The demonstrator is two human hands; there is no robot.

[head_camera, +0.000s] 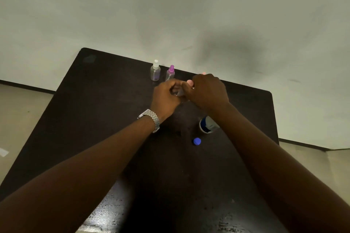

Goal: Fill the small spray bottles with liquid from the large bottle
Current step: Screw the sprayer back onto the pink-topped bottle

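Two bare forearms reach out from the near edge of the dark surface (94, 119) toward its far half. Nearest lies a blue cap (197, 141), loose on the surface right of the middle. Just beyond it stands the large bottle (206, 125), white with a blue band, mostly hidden under the right forearm; whether its mouth is open cannot be told. Farther out, the left hand (166, 96), with a silver metal watch (150, 119) on its wrist, curls its fingers around a small clear spray bottle (179, 91), of which only a sliver shows between the hands. The right hand (206, 92) meets it there, fingers pinched on a pink spray top (189, 82) at that bottle's neck; whether the top is seated or lifted cannot be told. Beyond the hands, near the far edge, two more small spray bottles stand upright just beside each other: a white-topped spray bottle (155, 71) to the left and a purple-topped spray bottle (170, 73) to the right. A faint pink blur shows past the right hand's knuckles, too unclear to name.
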